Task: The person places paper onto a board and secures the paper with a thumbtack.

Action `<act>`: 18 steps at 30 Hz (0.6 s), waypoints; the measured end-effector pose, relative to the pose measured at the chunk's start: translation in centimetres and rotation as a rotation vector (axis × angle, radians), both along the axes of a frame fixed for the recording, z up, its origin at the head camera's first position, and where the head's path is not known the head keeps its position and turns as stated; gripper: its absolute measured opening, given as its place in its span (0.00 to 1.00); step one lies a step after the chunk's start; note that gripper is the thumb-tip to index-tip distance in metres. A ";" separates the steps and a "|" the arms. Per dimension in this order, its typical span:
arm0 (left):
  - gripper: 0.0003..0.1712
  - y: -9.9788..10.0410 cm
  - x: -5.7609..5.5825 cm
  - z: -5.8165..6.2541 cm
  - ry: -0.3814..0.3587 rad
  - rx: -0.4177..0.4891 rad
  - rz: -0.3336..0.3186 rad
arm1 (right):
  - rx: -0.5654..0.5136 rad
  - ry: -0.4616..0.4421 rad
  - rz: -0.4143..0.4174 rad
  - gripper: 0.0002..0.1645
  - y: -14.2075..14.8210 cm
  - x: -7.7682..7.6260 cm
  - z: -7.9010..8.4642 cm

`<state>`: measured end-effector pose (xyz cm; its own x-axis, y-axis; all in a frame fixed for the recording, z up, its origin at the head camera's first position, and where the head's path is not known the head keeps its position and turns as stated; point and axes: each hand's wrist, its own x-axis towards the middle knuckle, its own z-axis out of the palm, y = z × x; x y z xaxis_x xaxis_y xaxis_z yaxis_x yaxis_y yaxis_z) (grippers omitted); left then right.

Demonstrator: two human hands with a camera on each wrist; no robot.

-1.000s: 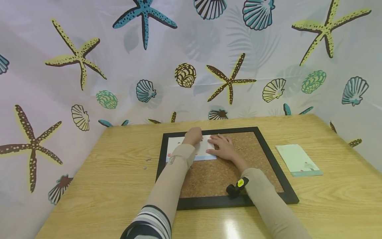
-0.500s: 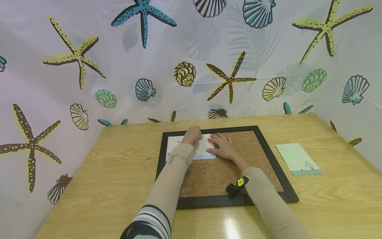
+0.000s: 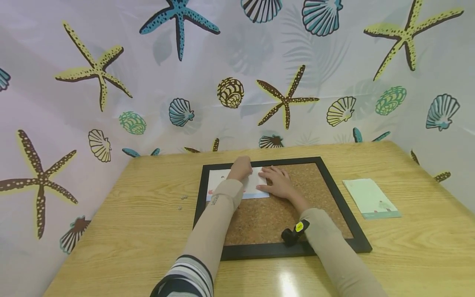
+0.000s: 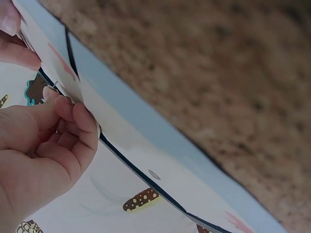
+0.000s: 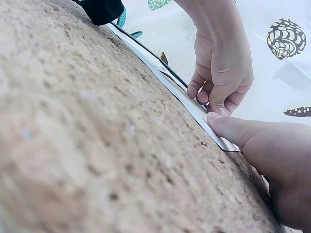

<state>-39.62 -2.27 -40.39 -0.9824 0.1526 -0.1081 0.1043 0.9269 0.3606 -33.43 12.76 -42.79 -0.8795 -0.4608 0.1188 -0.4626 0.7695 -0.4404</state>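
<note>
A white sheet of paper (image 3: 257,193) with a pale blue lower edge lies across the upper left of the framed corkboard (image 3: 259,225). Near its top edge my left hand (image 3: 240,168) pinches a small metal thumbtack (image 4: 54,86) between thumb and fingers; its tip is partly hidden. A flat silver thumbtack head (image 4: 154,174) shows in the paper, left of that hand. My right hand (image 3: 276,183) rests on the paper's right end with fingers spread. In the right wrist view, the right thumb (image 5: 231,127) presses on the sheet, close to the left fingertips.
Several loose thumbtacks (image 3: 183,197) lie on the wooden table (image 3: 148,222) left of the board. A pale green sheet (image 3: 371,199) lies to its right. The board's black frame (image 3: 267,250) forms a raised edge. A patterned curtain (image 3: 208,74) hangs behind the table.
My left hand stays at the same spot on the paper, its wrist turning slightly. The right hand and the sheet have not visibly moved.
</note>
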 end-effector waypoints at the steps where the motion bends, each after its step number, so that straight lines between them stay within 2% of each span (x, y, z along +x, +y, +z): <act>1: 0.04 -0.1 -1.2 -1.3 0.030 0.000 -0.015 | 0.000 0.001 0.001 0.34 0.0 0.0 0.0; 3: 0.04 -0.3 -3.1 -3.2 0.038 -0.016 -0.039 | 0.000 0.000 -0.001 0.34 -0.1 0.0 0.0; 4: 0.04 -0.4 -4.0 -4.3 0.073 -0.015 -0.055 | -0.002 0.001 -0.002 0.34 -0.1 0.0 0.0; 6: 0.04 -0.5 -5.8 -6.2 0.050 -0.013 -0.067 | -0.002 0.001 -0.001 0.34 -0.1 0.1 -0.1; 7: 0.04 -0.5 -5.8 -6.1 0.031 -0.017 -0.062 | -0.005 0.000 0.002 0.34 -0.1 0.1 -0.1; 8: 0.05 -0.4 -5.4 -5.6 0.004 -0.021 -0.056 | -0.009 -0.002 0.005 0.34 0.0 0.1 -0.1; 10: 0.05 -0.2 -4.6 -4.9 0.007 -0.025 -0.046 | -0.016 -0.004 0.013 0.34 0.0 0.2 0.0; 11: 0.05 -0.3 -4.5 -4.8 0.015 -0.024 -0.053 | -0.020 -0.004 0.017 0.34 0.0 0.2 0.0; 17: 0.07 0.1 -1.1 -1.3 0.015 -0.070 -0.048 | -0.029 0.008 0.023 0.34 0.0 0.2 0.0; 18: 0.08 0.3 0.0 0.0 -0.016 -0.090 -0.032 | -0.031 0.006 0.021 0.34 0.0 0.2 0.0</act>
